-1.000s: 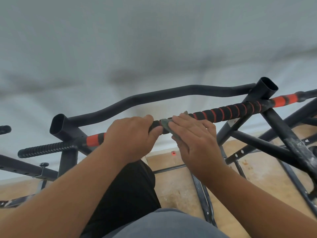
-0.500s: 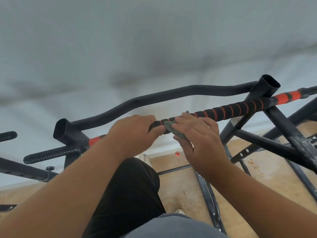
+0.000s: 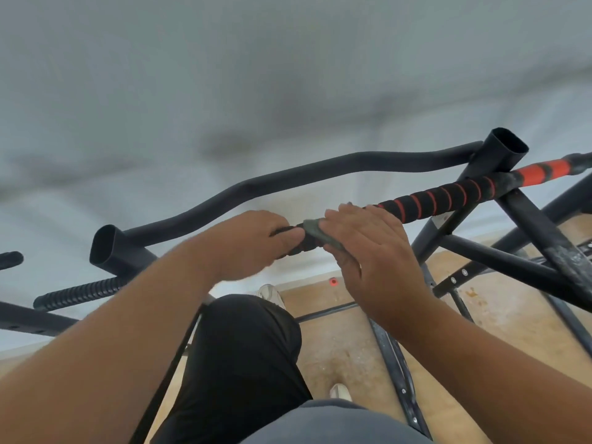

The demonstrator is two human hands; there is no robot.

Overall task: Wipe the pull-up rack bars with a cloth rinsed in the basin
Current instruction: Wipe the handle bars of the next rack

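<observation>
**Now wiping the middle of the grip bar**

Nearest to us, we are seeing our own dark trouser leg [image 3: 243,363] and two forearms reaching up and forward. Our left hand [image 3: 253,240] is curling around the grip bar [image 3: 432,200], fingers wrapped over the top and thumb underneath, holding it as a brace. Just beside it, our right hand [image 3: 368,248] is pressing a small grey-green cloth [image 3: 315,232] against the same bar, fingers lying fairly flat and close together over the fabric, thumb tucked below; only a corner of the cloth is showing between the two hands.

We are judging this as the wiping step itself, with the cloth working the black-and-orange wrapped section near the bar's centre. Beyond our right hand, the spiral-striped foam is running on toward the upright post [image 3: 499,149], apparently not yet covered. Farther back, the curved bar [image 3: 320,174] is sitting apart from both hands.

Next we are likely needing to slide the cloth rightward along the foam, keeping pressure all round the ridges. No basin is showing in this view.
</observation>
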